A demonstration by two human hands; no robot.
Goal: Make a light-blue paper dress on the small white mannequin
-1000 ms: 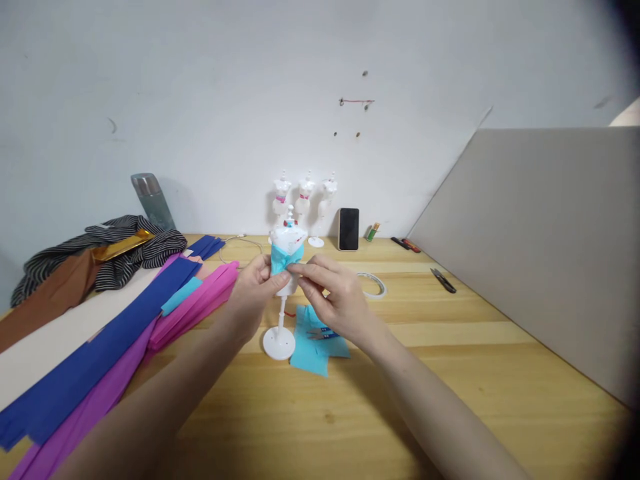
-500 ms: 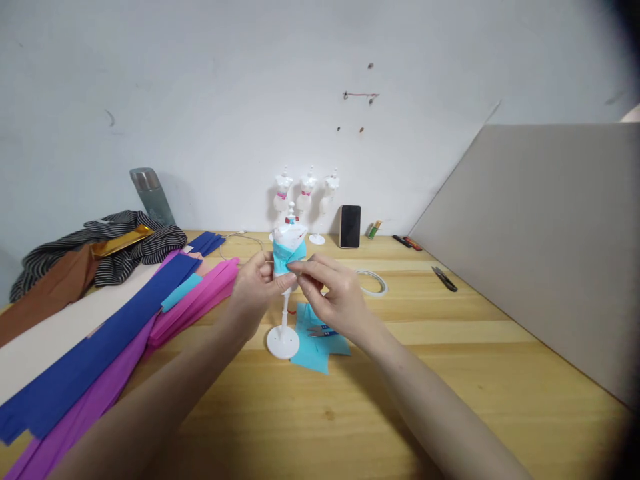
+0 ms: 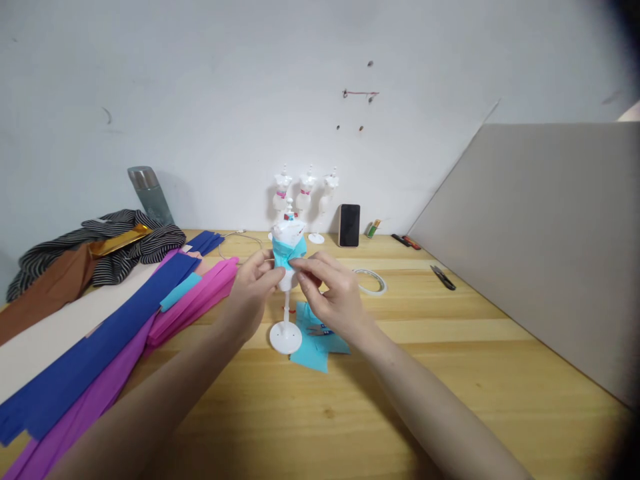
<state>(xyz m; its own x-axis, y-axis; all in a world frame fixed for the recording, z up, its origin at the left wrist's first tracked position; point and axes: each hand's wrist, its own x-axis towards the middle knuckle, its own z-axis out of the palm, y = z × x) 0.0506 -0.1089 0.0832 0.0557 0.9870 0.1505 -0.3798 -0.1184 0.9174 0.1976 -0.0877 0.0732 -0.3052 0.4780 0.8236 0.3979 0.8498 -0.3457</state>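
Observation:
A small white dress form [image 3: 289, 230] on a round-based stand is in front of me, with a turquoise crepe-like wrap [image 3: 283, 249] crossed over its torso. My left hand [image 3: 254, 288] grips the form's side at the waist, its thumb across the lower edge of the wrap. From the right, my right hand [image 3: 334, 288] pinches the wrap at the waist between thumb and forefinger. Under and behind that hand lies a turquoise sheet [image 3: 311, 359] with small blue-handled thread snips [image 3: 320, 330] on it.
Coloured strips, including a dark blue one [image 3: 115, 327], and a striped cloth [image 3: 160, 243] cover the left side beside a flask [image 3: 150, 195]. Behind stand three dress forms [image 3: 307, 190] and a phone [image 3: 349, 225]. A tape roll [image 3: 371, 283] and black snips [image 3: 443, 278] lie right.
The dress form's base has shifted slightly right and away from me. My left thumb has risen a little, showing more of the white hips. Both hands stay at the waist.

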